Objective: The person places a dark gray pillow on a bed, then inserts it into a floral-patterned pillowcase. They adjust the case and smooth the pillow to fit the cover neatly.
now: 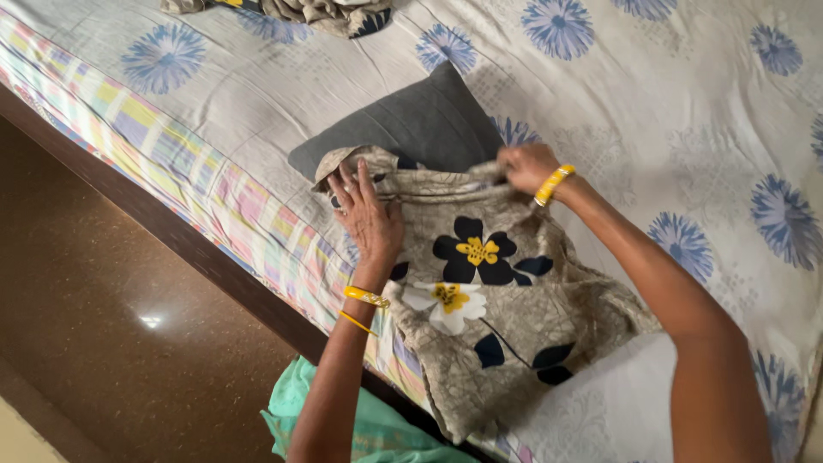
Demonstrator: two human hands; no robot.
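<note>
We see one beige, crackle-patterned fabric pillow cover (506, 317) printed with black and white flowers, soft and rumpled, lying on the bed (686, 111) near its edge, its open end against one dark grey rectangular pillow (411, 124) of matte cloth. The left hand (369, 219) lies flat on the cover's left top corner, fingers (347, 184) spread and extended, pressing rather than gripping, with the cloth directly under the palm. The right hand (527, 165) is closed on the cover's upper hem, the cloth bunched inside its curled fingers at the pillow's lower right corner. The left wrist bears two yellow bangles (364, 297), the right wrist one. The bed is spread with a smooth pale cotton sheet printed with blue round flowers, bordered by a pastel checked band (171, 146) along a dark wooden frame (103, 180). Another crumpled cloth of the same pattern (326, 13) lies at the far edge, and the brown polished stone floor (103, 343) glints.
</note>
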